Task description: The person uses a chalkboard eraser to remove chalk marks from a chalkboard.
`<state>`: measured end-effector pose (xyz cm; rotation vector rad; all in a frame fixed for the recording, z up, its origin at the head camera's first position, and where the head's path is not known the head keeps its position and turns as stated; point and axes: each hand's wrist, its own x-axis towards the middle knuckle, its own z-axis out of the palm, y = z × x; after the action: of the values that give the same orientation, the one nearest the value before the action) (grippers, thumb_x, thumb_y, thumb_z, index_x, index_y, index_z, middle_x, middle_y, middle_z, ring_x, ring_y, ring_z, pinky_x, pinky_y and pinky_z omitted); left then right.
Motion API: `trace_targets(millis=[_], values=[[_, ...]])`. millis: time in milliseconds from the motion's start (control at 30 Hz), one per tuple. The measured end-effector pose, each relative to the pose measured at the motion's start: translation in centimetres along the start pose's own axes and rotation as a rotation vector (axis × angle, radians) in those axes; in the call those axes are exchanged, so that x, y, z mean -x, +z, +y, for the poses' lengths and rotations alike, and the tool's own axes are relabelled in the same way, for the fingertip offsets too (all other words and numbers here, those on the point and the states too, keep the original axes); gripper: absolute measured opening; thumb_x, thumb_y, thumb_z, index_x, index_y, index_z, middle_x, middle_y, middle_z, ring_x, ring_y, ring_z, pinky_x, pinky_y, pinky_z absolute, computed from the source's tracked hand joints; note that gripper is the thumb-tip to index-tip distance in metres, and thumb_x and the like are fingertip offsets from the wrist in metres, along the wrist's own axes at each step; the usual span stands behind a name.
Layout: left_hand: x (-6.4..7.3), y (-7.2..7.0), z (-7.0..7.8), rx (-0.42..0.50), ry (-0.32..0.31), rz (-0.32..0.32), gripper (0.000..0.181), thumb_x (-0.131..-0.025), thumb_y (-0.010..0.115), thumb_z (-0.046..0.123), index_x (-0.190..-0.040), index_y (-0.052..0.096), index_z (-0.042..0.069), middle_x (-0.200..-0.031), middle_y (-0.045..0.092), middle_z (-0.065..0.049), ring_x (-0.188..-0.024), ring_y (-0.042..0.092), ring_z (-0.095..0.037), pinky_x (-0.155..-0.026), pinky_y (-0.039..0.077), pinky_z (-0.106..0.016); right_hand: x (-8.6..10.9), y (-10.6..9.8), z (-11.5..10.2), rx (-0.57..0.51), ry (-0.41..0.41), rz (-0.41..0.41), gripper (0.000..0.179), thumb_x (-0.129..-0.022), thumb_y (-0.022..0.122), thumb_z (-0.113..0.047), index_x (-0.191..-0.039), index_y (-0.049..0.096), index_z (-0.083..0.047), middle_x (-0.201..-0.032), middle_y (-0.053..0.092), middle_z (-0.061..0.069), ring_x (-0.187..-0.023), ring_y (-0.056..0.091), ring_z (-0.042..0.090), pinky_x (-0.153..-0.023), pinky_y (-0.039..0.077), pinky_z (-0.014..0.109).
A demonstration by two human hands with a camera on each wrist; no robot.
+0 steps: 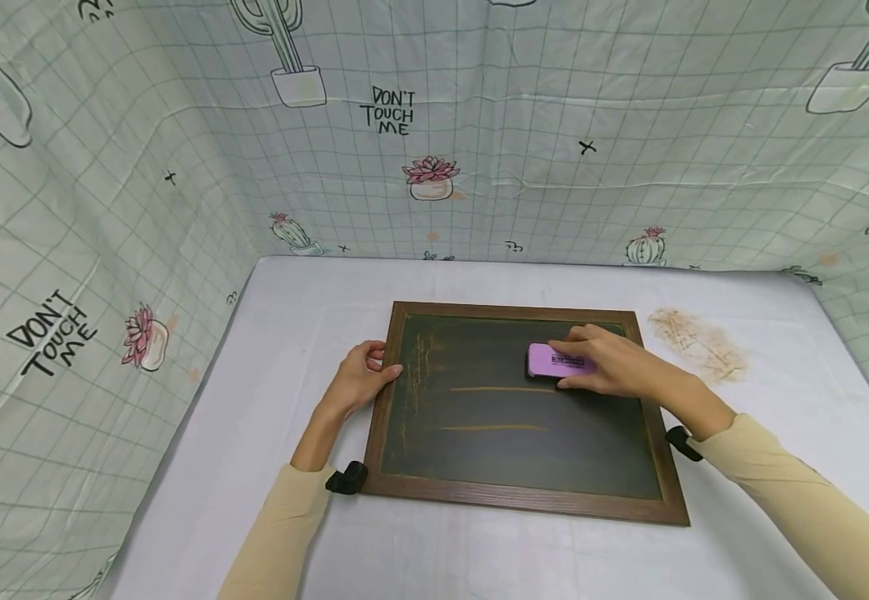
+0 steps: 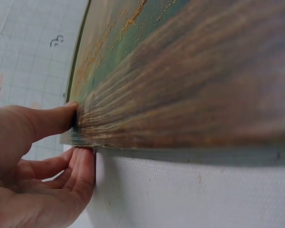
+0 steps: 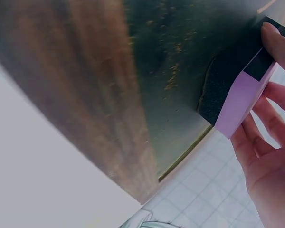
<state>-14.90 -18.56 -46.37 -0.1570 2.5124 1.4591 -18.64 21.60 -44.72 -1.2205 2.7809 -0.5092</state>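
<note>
A chalkboard with a brown wooden frame lies on the white table. My left hand pinches the frame's left side, thumb on top and fingers against the outer edge underneath. In my right hand is a purple chalkboard eraser, gripped between thumb and fingers near the upper right of the board. The right wrist view shows the eraser's dark felt side facing the board surface. Two yellow-orange chalk lines run across the middle, and smeared chalk marks run down the left side.
A patch of brownish chalk dust lies on the table right of the board. Chalk crumbs dot the board near its right frame. A grid-patterned cloth with cactus drawings hangs behind and along both sides.
</note>
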Motion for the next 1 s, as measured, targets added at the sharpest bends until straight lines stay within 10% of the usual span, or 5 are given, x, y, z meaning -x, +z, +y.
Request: trace_targets(millis=[1000], values=[[0.0, 0.1, -0.1, -0.003, -0.003, -0.008, 0.059, -0.1, 0.068, 0.012, -0.149, 0.042, -0.008, -0.135, 0.049, -0.024, -0.115, 0.049, -0.034, -0.096, 0.043, -0.047, 4.2, -1.0, 0.5, -0.013, -0.019, 0.143, 0.054, -0.08, 0.09, -0.022, -0.124, 0.072, 0.004, -0.103, 0.065, 0.002, -0.085, 0.048, 0.011, -0.069, 0.043, 0.029]])
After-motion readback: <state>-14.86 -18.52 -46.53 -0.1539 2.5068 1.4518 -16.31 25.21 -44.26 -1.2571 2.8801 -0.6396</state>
